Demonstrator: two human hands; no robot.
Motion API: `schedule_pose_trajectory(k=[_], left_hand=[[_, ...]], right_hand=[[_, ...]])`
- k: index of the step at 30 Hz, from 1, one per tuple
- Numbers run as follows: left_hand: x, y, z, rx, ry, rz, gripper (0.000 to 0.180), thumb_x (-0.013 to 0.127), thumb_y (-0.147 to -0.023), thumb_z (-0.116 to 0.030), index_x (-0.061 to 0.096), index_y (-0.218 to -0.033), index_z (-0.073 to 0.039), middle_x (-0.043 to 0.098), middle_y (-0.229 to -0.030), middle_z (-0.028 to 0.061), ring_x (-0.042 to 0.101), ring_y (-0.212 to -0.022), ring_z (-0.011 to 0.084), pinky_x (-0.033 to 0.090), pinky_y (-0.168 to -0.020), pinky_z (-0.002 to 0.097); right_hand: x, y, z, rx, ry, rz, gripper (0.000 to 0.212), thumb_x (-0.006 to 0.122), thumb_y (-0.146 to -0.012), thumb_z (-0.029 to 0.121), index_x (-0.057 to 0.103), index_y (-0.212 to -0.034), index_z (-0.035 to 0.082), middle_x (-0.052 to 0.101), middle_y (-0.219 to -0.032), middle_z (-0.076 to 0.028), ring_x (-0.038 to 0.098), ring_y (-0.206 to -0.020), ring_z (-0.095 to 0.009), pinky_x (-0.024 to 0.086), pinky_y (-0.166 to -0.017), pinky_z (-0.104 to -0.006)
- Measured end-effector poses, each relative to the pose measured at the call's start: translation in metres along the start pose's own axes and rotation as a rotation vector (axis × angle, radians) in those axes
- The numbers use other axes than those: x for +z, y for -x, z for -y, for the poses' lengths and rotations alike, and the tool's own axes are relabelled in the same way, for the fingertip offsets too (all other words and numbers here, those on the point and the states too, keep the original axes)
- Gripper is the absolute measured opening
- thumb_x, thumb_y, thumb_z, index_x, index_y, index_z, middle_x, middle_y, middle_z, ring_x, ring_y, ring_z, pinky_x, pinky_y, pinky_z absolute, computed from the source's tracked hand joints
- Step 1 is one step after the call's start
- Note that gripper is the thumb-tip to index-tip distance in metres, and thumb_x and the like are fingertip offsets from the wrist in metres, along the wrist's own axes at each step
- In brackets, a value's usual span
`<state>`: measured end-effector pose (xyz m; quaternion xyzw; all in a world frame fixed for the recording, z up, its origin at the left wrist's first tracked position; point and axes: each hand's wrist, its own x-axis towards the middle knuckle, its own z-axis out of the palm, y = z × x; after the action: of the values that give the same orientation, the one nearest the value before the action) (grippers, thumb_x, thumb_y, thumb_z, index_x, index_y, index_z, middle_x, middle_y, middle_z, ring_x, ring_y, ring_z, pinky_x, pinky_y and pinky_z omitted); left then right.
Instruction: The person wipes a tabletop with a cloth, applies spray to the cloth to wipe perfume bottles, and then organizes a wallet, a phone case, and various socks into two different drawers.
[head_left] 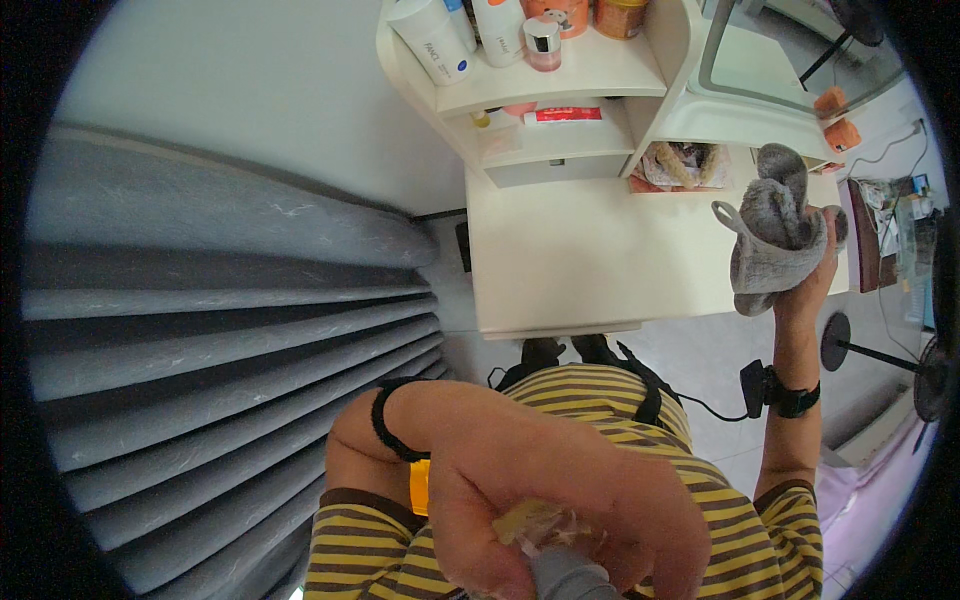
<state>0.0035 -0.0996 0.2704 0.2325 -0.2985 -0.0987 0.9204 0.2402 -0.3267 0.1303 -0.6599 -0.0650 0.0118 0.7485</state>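
Head view: a white desk (600, 260) with a smooth, pale top is the landmark, and over its right end the right hand (822, 265) is clamped on a grey cloth (770, 245), plush and bunched into soft folds, with a loop poking out on the side toward the desk's middle. The cloth and hand hide part of the desk's right end. Nearer than the desk's front edge, the left hand (590, 450) looms large across a yellow-and-brown striped shirt (590, 385), fingers curled in by a smooth grey rounded piece (570, 575) and something yellowish and translucent; whether they grip either, I cannot tell. At the desk's back, a curved-sided shelf unit (560, 85) carries white plastic bottles (432, 42), a pink glassy jar (543, 50) with a shiny silver cap, and, lower, a glossy red tube (570, 115). Left of the desk, a grey-blue curtain (230, 360) hangs in deep, ridged pleats. Right of the desk stand a black round-based stand (836, 341) and, nearer, a pale lilac fabric (880, 490).
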Motion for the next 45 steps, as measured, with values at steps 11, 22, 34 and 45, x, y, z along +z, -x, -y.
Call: schedule_pose_trajectory(k=[11, 22, 34, 45], left_hand=[[-0.084, -0.001, -0.009, -0.179, -0.882, -0.529, 0.034, 0.064, -0.076, -0.005, 0.047, -0.106, -0.002, 0.057, -0.086, 0.0059, 0.056, -0.077, 0.0128, 0.048, -0.067, 0.0273], [-0.080, -0.029, 0.007, -0.145, -1.466, -0.375, 0.037, 0.070, -0.073, -0.011, 0.058, -0.107, -0.002, 0.061, -0.093, 0.0108, 0.059, -0.082, 0.0198, 0.046, -0.071, 0.0282], [-0.076, -0.006, 0.000, -0.328, -1.173, -0.227, 0.045, 0.064, -0.077, -0.010, 0.052, -0.120, -0.003, 0.060, -0.110, 0.0089, 0.057, -0.097, 0.0167, 0.043, -0.086, 0.0285], [-0.056, -0.060, 0.071, -0.487, -0.669, 0.315, 0.040, 0.051, -0.088, -0.021, 0.048, -0.126, -0.007, 0.061, -0.096, 0.0074, 0.055, -0.089, 0.0128, 0.043, -0.078, 0.0280]], right_hand=[[0.053, 0.022, 0.044, -0.331, 0.074, 0.467, 0.027, 0.057, -0.086, 0.026, 0.057, -0.087, -0.001, 0.056, -0.098, -0.013, 0.051, -0.090, -0.018, 0.041, -0.079, -0.0315], [0.077, 0.035, 0.050, -0.161, -0.115, 0.529, 0.042, 0.047, -0.091, 0.039, 0.055, -0.083, -0.001, 0.054, -0.093, -0.010, 0.049, -0.084, -0.018, 0.039, -0.076, -0.0313], [0.079, 0.029, 0.041, 0.005, 0.346, 0.542, 0.029, 0.056, -0.087, 0.025, 0.061, -0.096, -0.002, 0.061, -0.081, -0.005, 0.053, -0.076, -0.011, 0.045, -0.067, -0.0267], [0.077, 0.017, 0.027, 0.005, 0.440, 0.740, 0.037, 0.058, -0.083, 0.037, 0.061, -0.099, 0.004, 0.064, -0.083, -0.013, 0.059, -0.076, -0.020, 0.047, -0.071, -0.0318]])
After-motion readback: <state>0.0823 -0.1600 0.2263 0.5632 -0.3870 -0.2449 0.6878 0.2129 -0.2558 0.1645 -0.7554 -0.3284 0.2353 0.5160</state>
